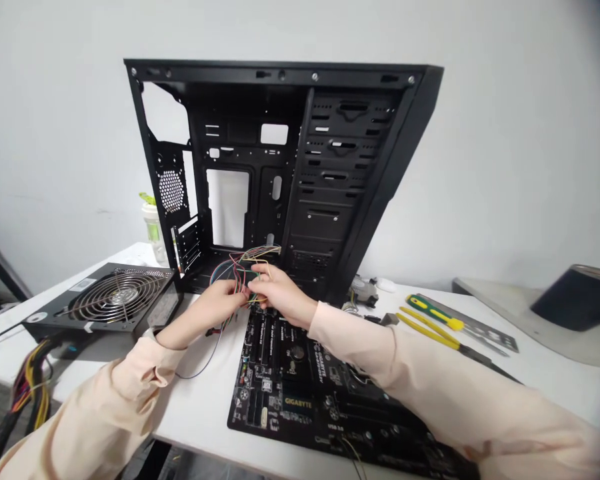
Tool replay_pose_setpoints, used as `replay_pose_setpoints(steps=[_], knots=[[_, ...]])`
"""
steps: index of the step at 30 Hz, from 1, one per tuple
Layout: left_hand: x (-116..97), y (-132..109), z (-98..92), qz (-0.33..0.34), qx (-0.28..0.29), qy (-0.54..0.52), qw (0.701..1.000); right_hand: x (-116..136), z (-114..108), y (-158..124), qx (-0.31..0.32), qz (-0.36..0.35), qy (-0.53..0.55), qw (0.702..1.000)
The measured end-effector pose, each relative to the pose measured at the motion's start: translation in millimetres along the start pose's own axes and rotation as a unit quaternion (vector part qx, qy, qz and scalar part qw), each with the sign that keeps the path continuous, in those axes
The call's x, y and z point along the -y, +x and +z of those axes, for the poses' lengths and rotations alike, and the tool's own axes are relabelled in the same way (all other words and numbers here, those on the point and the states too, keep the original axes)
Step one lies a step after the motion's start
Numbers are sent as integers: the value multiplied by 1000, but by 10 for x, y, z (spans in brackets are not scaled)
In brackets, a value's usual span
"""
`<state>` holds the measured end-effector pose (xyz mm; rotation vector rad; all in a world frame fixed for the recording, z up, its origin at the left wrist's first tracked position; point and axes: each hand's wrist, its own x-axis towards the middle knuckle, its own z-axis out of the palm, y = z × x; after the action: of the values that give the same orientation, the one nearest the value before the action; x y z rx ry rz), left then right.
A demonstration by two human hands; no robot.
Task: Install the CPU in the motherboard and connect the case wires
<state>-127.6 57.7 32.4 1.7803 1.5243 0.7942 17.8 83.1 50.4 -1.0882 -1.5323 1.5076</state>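
Observation:
A bundle of thin coloured wires (235, 265) comes out of the lower part of the black computer case (300, 220), which stands upright with its side open. My left hand (223, 303) is closed on the wires from the left. From the right, my right hand (277, 290) pinches the same wires, its fingertips close to the left ones. One loose blue wire hangs below my left hand onto the table. Under both hands and the right forearm lies a black motherboard (300, 403), flat on the table. The wire ends are partly hidden by my fingers.
A power supply (115, 300) with a fan grille and thick cables sits at the left. Behind it stands a bottle (153, 230). At the right lie a green-yellow screwdriver (433, 311), yellow-handled pliers (427, 328) and a metal plate (485, 332). A dark cylindrical object (577, 303) is farther right.

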Motion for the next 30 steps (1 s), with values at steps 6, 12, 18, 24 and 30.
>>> replay_pose_setpoints(steps=[6, 12, 18, 24, 30], knots=[[-25, -19, 11, 45, 3, -91, 995, 78, 30, 20, 16, -34, -32, 999], [-36, -19, -26, -21, -49, -149, 987, 12, -71, 133, 27, -132, -153, 979], [-151, -75, -125, -48, -54, -220, 973, -273, -168, 284, 9, -97, -272, 957], [-141, -59, -137, -51, -52, -273, 959, -402, 49, 436, 93, -174, -369, 908], [-146, -46, -150, -35, -69, -337, 938, -338, 189, 536, 110, -219, -419, 874]])
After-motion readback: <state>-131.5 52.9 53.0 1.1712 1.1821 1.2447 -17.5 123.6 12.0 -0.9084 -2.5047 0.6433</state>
